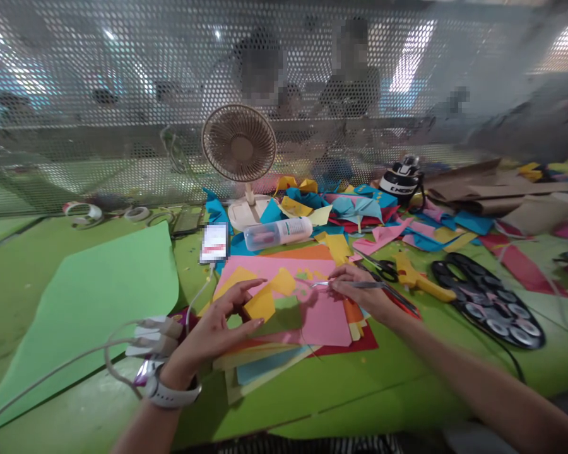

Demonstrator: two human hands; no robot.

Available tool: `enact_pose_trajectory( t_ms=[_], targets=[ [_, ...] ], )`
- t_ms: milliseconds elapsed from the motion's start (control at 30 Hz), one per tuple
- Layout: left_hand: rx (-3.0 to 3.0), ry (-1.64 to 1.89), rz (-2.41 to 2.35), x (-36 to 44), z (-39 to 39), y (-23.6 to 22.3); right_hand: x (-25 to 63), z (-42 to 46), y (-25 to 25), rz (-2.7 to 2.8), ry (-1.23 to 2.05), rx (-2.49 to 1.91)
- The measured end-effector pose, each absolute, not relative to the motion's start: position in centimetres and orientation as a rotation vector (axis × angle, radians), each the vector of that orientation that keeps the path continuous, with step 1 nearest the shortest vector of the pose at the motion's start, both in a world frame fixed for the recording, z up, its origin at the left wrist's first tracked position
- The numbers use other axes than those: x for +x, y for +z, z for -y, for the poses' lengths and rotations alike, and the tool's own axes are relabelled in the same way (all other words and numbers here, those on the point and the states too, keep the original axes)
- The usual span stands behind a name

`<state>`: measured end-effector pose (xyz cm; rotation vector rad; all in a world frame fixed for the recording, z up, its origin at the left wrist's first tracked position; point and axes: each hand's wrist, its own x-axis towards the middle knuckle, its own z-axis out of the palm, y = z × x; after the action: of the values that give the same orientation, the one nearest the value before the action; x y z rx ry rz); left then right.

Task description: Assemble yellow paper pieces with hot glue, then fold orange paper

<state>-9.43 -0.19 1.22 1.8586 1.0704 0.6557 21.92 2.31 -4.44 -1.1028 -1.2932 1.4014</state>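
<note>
My right hand point(357, 290) grips metal tweezers point(372, 285), their tips pointing left over the pink paper point(324, 318). My left hand point(231, 318) is open, thumb and fingers spread around a folded yellow paper piece point(261, 304); whether the fingers touch it I cannot tell. A green paper point(286, 316) lies beneath that piece. Small yellow cut bits point(318, 275) lie on the pink sheet near the tweezer tips. Under the pink sheet is a stack of coloured papers, with a light blue sheet point(269, 366) showing at the front.
A fan point(240, 145), a phone point(214, 243) and a clear bottle point(278, 233) stand or lie behind the papers. To the right are scissors point(383, 268), a yellow glue gun point(419, 277) and a black palette-like tray point(490, 302). Green sheet point(108, 302) and cables lie left.
</note>
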Motion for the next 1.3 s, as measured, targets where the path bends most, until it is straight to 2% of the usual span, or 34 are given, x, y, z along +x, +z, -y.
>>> enact_pose_trajectory(
  t_ms=[333, 500, 800, 1300],
  targets=[
    [1.887, 0.679, -1.055, -9.3, 0.2, 1.4, 22.1, -2.1, -4.0, 1.402, 1.226, -1.247],
    [1.873, 0.677, -1.048, -9.3, 0.3, 1.4, 22.1, -1.8, -3.7, 1.341, 1.316, -1.202],
    [1.883, 0.654, -1.041, -9.5, 0.1, 1.0, 22.2, -1.6, -3.8, 1.315, 1.313, -1.316],
    [1.878, 0.657, -1.044, -9.4, 0.2, 1.1, 22.2, -1.8, -5.2, 1.387, 1.346, -1.212]
  ],
)
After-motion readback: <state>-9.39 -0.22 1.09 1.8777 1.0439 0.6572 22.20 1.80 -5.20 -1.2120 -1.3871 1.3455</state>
